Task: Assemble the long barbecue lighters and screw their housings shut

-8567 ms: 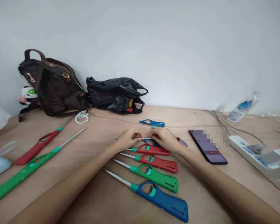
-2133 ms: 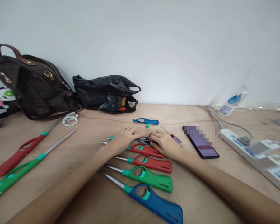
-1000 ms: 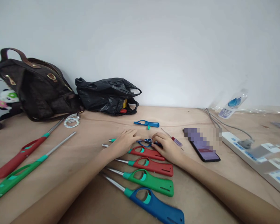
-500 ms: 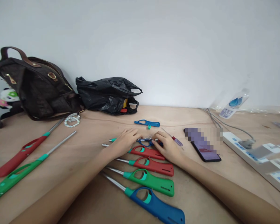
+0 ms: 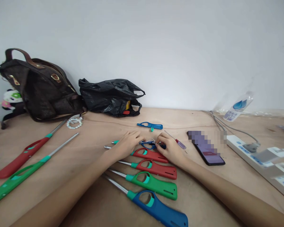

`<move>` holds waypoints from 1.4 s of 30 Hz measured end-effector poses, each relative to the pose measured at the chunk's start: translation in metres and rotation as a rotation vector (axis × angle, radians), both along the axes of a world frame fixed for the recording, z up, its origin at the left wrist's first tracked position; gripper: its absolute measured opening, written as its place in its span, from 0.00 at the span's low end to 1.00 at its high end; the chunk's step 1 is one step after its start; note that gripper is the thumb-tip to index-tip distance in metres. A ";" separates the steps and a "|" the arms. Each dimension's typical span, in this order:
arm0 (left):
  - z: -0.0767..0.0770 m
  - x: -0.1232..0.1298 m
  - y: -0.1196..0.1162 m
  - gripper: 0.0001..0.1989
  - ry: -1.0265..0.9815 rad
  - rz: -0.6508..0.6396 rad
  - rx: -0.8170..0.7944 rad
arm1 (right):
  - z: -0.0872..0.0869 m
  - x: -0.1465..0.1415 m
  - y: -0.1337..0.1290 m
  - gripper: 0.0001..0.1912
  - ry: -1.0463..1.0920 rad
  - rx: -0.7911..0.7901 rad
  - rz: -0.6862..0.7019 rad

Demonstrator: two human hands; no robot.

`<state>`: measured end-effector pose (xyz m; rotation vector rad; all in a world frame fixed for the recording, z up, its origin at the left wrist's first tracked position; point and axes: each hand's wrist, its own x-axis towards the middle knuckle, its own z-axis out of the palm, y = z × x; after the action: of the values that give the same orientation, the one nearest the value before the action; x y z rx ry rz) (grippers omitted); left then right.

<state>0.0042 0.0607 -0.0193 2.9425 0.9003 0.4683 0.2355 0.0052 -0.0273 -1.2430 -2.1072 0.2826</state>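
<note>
A person's left hand [image 5: 128,143] and right hand [image 5: 169,147] flank an opened blue lighter [image 5: 151,143] lying between them. The right's fingertips pinch its inner parts; whether the left grips cannot be told.

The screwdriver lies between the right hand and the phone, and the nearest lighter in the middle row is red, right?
Not quite: the head view shows the nearest lighter is blue. The screwdriver does lie between the right hand and the phone.
</note>
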 end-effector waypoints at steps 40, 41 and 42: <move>0.000 0.001 -0.001 0.19 0.044 -0.021 0.023 | 0.006 0.005 0.001 0.09 0.070 -0.140 0.044; 0.000 0.001 -0.001 0.19 0.054 -0.015 0.024 | 0.006 0.005 0.001 0.09 0.072 -0.142 0.046; -0.001 0.001 0.000 0.19 0.060 -0.008 0.026 | 0.006 0.005 0.001 0.09 0.073 -0.144 0.047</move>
<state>0.0054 0.0604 -0.0203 2.9974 0.8941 0.3958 0.2404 0.0065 -0.0212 -1.2471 -2.0854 0.5008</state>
